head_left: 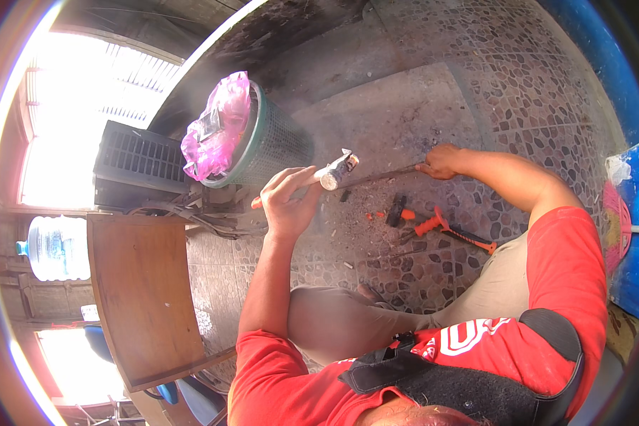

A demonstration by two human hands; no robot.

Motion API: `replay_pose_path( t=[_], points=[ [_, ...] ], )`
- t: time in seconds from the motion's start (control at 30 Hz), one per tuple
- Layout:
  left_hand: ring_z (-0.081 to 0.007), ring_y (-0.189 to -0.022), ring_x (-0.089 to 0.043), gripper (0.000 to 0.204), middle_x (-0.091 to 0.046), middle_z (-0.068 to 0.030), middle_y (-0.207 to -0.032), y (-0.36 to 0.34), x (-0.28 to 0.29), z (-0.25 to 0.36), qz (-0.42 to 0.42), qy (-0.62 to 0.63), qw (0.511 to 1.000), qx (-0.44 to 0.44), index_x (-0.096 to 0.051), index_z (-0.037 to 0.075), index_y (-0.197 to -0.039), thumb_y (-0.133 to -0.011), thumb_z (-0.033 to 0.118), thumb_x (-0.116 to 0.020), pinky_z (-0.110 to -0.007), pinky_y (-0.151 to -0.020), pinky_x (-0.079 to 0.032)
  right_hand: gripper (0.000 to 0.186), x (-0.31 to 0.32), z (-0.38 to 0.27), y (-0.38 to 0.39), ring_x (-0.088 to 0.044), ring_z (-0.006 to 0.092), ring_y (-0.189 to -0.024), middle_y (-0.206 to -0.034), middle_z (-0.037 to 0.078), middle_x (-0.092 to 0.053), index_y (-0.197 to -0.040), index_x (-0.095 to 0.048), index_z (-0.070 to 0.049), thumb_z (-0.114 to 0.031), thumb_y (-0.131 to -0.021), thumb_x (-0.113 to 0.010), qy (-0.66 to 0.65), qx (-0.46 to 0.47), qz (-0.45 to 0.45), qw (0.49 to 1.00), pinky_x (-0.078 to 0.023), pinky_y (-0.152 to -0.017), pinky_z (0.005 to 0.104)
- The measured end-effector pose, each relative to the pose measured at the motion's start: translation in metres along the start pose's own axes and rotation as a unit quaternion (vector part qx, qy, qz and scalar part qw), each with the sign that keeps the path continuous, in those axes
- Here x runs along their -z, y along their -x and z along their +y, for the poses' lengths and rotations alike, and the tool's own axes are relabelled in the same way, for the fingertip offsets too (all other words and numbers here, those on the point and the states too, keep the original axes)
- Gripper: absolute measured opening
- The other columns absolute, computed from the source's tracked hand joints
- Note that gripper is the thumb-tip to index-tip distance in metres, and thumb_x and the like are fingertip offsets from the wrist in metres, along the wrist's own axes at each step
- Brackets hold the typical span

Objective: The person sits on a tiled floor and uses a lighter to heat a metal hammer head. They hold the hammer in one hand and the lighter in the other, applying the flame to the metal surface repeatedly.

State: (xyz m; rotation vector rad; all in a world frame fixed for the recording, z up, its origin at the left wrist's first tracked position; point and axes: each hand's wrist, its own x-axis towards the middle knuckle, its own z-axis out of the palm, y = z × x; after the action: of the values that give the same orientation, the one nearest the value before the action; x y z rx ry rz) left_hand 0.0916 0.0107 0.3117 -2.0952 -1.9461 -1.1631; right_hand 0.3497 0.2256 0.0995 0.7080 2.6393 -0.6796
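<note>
My left hand (pixel 289 204) is closed round the handle of a claw hammer, raised above the floor. The worn metal hammer head (pixel 339 172) points right, toward my right hand. My right hand (pixel 441 162) grips the end of a thin dark metal rod (pixel 385 175), which slants down to the left over scattered rubble (pixel 376 202). Whether the rod's far tip touches the floor, I cannot tell. Below it on the floor lie a black-headed mallet (pixel 397 211), an orange hand guard (pixel 433 222) and an orange-and-black handle (pixel 473 240).
A green mesh basket (pixel 284 149) with a pink plastic bag (pixel 224 131) stands at the left, beside a dark slatted box (pixel 136 167). Nearer are a wooden table (pixel 145 291) and a water jug (pixel 58 248). A pink-bristled broom (pixel 615 227) stands at the right. Pebble-patterned tiles (pixel 539 92) cover the floor.
</note>
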Motion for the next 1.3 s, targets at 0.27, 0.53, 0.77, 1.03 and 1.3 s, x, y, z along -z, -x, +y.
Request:
replay_pose_path(
  t=[0.27, 0.53, 0.77, 1.03, 1.3],
  points=[
    [-0.0250, -0.079, -0.072, 0.027, -0.074, -0.0125, -0.086, -0.0004, 0.0002, 0.0007, -0.001, 0.004, 1.000, 0.001, -0.074, 0.000, -0.094, -0.068, -0.002, -0.082, -0.033, -0.072, -0.055, 0.069, -0.0004, 0.0002, 0.0022, -0.065, 0.0464, -0.095, -0.091, 0.028, -0.069, -0.085, -0.072, 0.004, -0.052, -0.102, -0.036, 0.001, 0.002, 0.000, 1.000, -0.050, -0.088, 0.0530],
    [-0.0254, -0.079, -0.072, 0.027, -0.074, -0.0127, -0.086, -0.0009, 0.0006, -0.0006, -0.001, 0.004, 1.000, -0.005, -0.074, 0.000, -0.093, -0.068, -0.002, -0.082, -0.033, -0.072, -0.055, 0.069, 0.0037, 0.0001, 0.0062, -0.065, 0.0463, -0.098, -0.094, 0.028, -0.070, -0.087, -0.072, 0.006, -0.052, -0.102, -0.035, 0.015, -0.004, -0.022, 1.000, -0.050, -0.090, 0.0527],
    [-0.0257, -0.079, -0.072, 0.026, -0.074, -0.0128, -0.086, -0.0009, 0.0003, -0.0010, -0.002, 0.003, 1.000, -0.002, -0.074, 0.000, -0.093, -0.068, -0.002, -0.081, -0.033, -0.072, -0.055, 0.069, 0.0006, 0.0031, 0.0066, -0.065, 0.0458, -0.098, -0.095, 0.028, -0.070, -0.087, -0.072, 0.005, -0.052, -0.102, -0.036, 0.016, -0.008, -0.022, 1.000, -0.050, -0.090, 0.0520],
    [-0.0244, -0.079, -0.073, 0.026, -0.074, -0.0122, -0.087, -0.0005, 0.0013, 0.0006, 0.000, 0.004, 1.000, 0.012, -0.074, 0.000, -0.094, -0.069, -0.002, -0.081, -0.032, -0.072, -0.055, 0.070, -0.0016, 0.0055, 0.0065, -0.065, 0.0446, -0.098, -0.093, 0.027, -0.070, -0.087, -0.073, 0.003, -0.053, -0.103, -0.034, 0.030, -0.010, -0.030, 0.999, -0.050, -0.090, 0.0515],
    [-0.0235, -0.079, -0.073, 0.026, -0.074, -0.0119, -0.087, 0.0001, 0.0014, 0.0011, 0.000, 0.008, 1.000, 0.015, -0.074, 0.000, -0.095, -0.069, -0.002, -0.081, -0.031, -0.072, -0.055, 0.071, -0.0003, 0.0057, 0.0070, -0.065, 0.0446, -0.098, -0.093, 0.027, -0.070, -0.085, -0.073, 0.003, -0.053, -0.103, -0.034, 0.027, -0.008, -0.029, 0.999, -0.050, -0.090, 0.0515]
  ],
)
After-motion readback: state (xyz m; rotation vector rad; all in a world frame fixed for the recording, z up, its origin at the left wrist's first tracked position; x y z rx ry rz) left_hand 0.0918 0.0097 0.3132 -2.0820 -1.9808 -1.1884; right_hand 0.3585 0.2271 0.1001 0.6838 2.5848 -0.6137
